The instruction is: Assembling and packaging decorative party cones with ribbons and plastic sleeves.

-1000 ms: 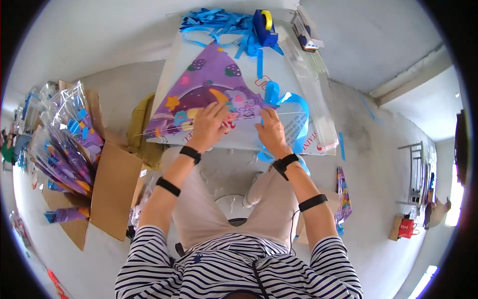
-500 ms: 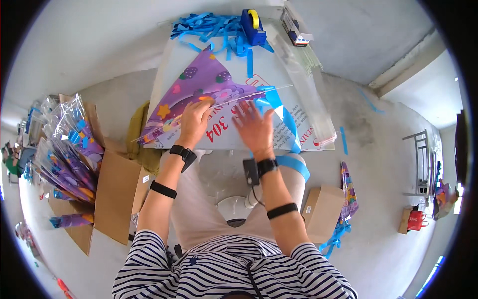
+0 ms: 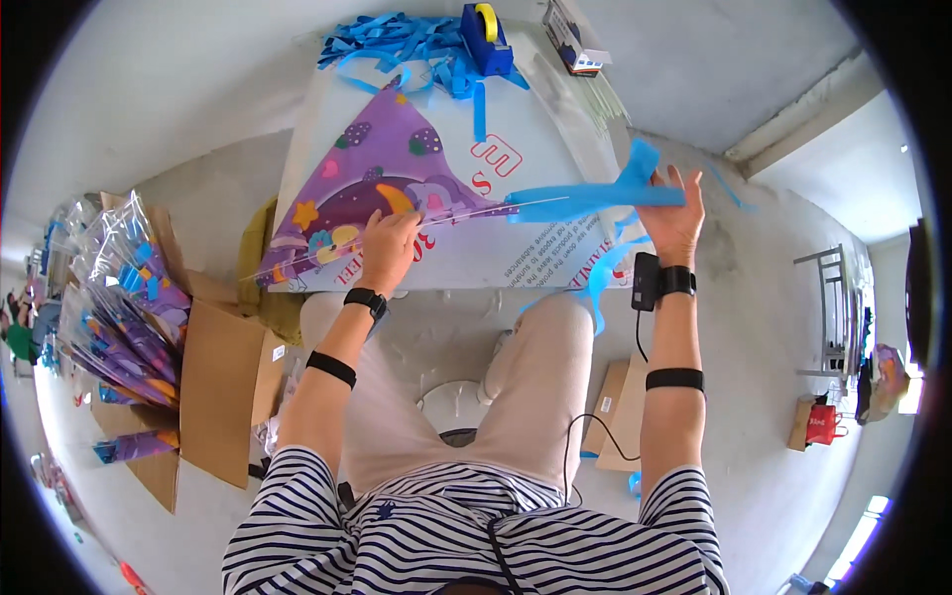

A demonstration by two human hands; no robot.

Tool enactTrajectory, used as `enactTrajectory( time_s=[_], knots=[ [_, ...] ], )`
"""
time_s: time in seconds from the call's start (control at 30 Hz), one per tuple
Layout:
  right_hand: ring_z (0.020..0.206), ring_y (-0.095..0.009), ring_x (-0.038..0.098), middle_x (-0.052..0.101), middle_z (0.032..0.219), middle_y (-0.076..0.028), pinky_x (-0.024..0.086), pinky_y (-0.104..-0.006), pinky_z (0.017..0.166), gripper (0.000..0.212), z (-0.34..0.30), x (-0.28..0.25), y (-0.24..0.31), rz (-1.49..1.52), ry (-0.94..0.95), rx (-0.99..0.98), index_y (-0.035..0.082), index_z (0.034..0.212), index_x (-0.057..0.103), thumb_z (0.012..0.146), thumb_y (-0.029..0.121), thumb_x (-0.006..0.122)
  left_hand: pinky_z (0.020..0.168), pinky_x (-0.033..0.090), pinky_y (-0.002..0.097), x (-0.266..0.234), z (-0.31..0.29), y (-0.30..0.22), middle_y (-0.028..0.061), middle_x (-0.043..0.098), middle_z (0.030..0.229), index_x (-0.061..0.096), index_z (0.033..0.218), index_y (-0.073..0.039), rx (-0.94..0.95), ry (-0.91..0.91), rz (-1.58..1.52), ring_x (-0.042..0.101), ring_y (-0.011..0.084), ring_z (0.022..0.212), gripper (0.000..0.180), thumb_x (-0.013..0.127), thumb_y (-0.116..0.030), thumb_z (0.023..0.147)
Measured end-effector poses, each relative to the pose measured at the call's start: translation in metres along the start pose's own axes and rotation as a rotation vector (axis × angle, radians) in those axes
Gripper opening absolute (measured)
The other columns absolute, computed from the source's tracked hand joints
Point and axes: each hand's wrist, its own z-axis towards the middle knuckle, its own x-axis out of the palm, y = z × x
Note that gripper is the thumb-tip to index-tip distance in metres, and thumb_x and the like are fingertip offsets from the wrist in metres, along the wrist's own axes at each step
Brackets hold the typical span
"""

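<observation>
Purple cloth: a triangular printed fabric piece (image 3: 367, 169) lies on the white printed sheet (image 3: 555, 139) covering the work surface, point away from the person, long edge nearest.
Thin white rod (image 3: 466, 211): runs slantwise along that near edge, its right end reaching over the ribbon.
Left hand (image 3: 390, 246): fingers bunched narrow at the cloth's near edge, over the rod; whether they pinch or merely press cannot be told.
Right hand (image 3: 677, 218): fingers spread wide, out past the sheet's right side, ribbon lying across them.
Bright blue flat ribbon (image 3: 575, 201): stretches from the cloth's right corner to the right hand; how it meets the cloth is too small to tell.
Just changed: half a second ago the right hand was over the sheet beside the cloth; now it is far to the right and the ribbon is drawn out sideways.
What that means: the ribbon seems to be kept off the rod's near side, while the left hand alone steadies the cloth.
Far edge: a heap of blue ribbon strips (image 3: 392, 40) beside a blue tape dispenser with a yellow roll (image 3: 486, 50).
</observation>
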Motion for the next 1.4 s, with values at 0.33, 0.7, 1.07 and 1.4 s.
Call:
enactTrajectory(
  time_s=[0.33,0.7,1.07,1.4],
  knots=[
    [0.107,-0.031,0.061,0.06,0.116,-0.02,0.042,-0.0522,0.102,0.052,-0.001,-0.026,0.135,-0.595,-0.376,-0.093,0.011,0.11,0.062,0.084,0.053,0.078,0.106,0.037,0.0499,0.018,-0.018,-0.025,0.0072,0.063,0.119,0.062,0.123,-0.009,0.075,0.185,0.146,0.057,0.0266,0.119,0.044,0.076,-0.018,0.081],
    [0.066,-0.016,0.063,0.07,0.073,-0.006,0.05,-0.032,0.065,0.024,-0.074,-0.061,-0.062,-1.703,-0.193,-0.132,0.006,0.096,0.076,0.083,0.026,0.077,0.108,0.027,0.0656,-0.028,-0.06,0.039,0.0121,0.046,0.151,0.052,0.141,-0.012,-0.225,0.114,0.27,0.036,0.0335,0.145,0.062,0.071,-0.038,0.088],
    [0.12,-0.032,0.053,0.058,0.135,-0.01,0.042,-0.0466,0.105,0.055,-0.098,0.015,-0.217,-2.039,0.855,-0.545,0.009,0.122,0.064,0.07,0.011,0.081,0.103,0.028,0.0748,-0.085,-0.068,0.118,0.0112,0.04,0.156,0.05,0.144,-0.015,-0.505,0.19,0.253,0.035,0.0338,0.145,0.068,0.075,-0.038,0.085],
    [0.113,-0.034,0.056,0.06,0.13,-0.01,0.049,-0.0469,0.094,0.042,-0.098,-0.001,-0.235,-2.024,0.705,-0.62,0.008,0.117,0.066,0.075,0.001,0.069,0.091,0.048,0.0586,-0.039,0.073,0.169,0.0156,0.067,0.118,0.064,0.115,-0.005,-0.847,0.178,0.241,0.064,0.0363,0.113,0.055,0.082,-0.042,0.077]
  ],
)
